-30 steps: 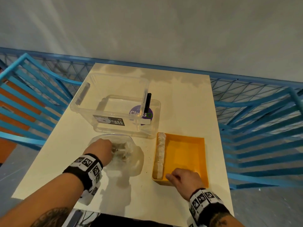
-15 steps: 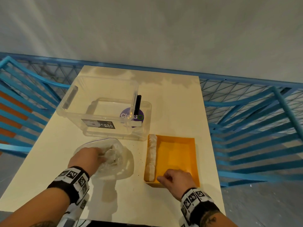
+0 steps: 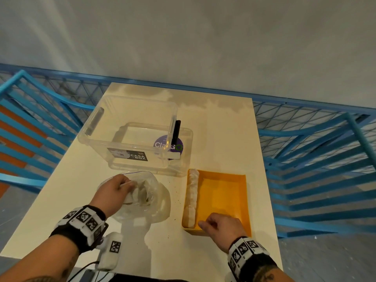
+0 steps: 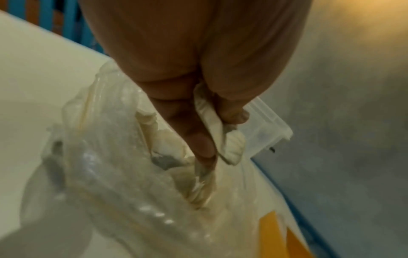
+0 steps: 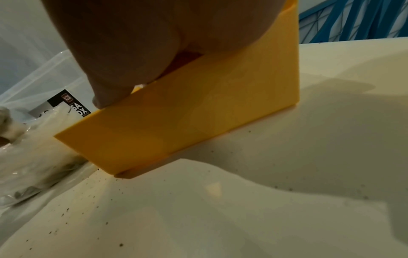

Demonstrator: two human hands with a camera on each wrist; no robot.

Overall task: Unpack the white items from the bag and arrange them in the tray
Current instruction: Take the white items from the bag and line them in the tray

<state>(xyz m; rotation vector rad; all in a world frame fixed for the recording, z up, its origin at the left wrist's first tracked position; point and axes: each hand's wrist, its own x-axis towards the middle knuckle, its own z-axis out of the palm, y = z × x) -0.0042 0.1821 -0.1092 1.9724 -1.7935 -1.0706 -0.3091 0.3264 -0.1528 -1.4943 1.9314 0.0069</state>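
Note:
A clear plastic bag (image 3: 154, 202) lies open on the table near the front, with pale white items (image 3: 140, 195) inside. My left hand (image 3: 114, 190) reaches into its mouth and pinches one white item (image 4: 217, 132) between thumb and fingers. To the right stands an orange tray (image 3: 227, 192); a row of white items (image 3: 192, 197) lies along its left wall. My right hand (image 3: 220, 225) rests on the tray's near rim (image 5: 198, 108) with fingers curled over the edge.
A clear storage box (image 3: 130, 131) on its lid stands behind the bag and the tray, with a black object (image 3: 176, 131) upright at its right side. Blue railings (image 3: 325, 159) flank the table (image 3: 219, 127). Dark crumbs (image 5: 106, 192) speckle the tabletop by the tray.
My left hand has worked a little deeper into the bag and closed on a white item. The right hand has stayed on the tray's near rim.

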